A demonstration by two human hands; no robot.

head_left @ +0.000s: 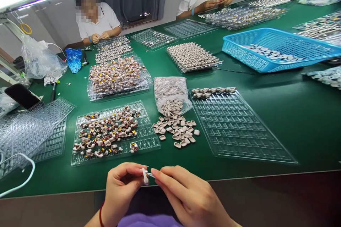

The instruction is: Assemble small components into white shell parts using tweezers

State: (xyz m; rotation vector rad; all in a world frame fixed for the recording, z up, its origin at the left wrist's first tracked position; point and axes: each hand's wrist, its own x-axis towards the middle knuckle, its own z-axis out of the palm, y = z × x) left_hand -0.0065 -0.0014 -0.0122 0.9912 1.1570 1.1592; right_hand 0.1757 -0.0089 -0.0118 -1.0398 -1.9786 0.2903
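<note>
At the table's front edge, my left hand (pixel 123 186) pinches a small beige earphone part (pixel 145 177) between thumb and fingertips. My right hand (pixel 190 195) is closed on thin metal tweezers (pixel 150 175), whose tip meets the part; most of the tool is hidden by the fingers. Just beyond my left hand, a clear tray (pixel 149 142) holds similar beige parts with brown and yellow bits. Loose beige shell caps (pixel 183 133) spill from a plastic bag (pixel 170 88) in the middle. To their right, another clear tray (pixel 239 127) has shells in its far rows.
Stacked filled trays (pixel 117 74) stand farther back, beside a tray of beige pieces (pixel 193 56). A blue basket (pixel 255 48) sits back right. At left lie clear trays (pixel 34 131), a phone (pixel 21 96) and a white cable (pixel 25 184). Two co-workers sit across the table.
</note>
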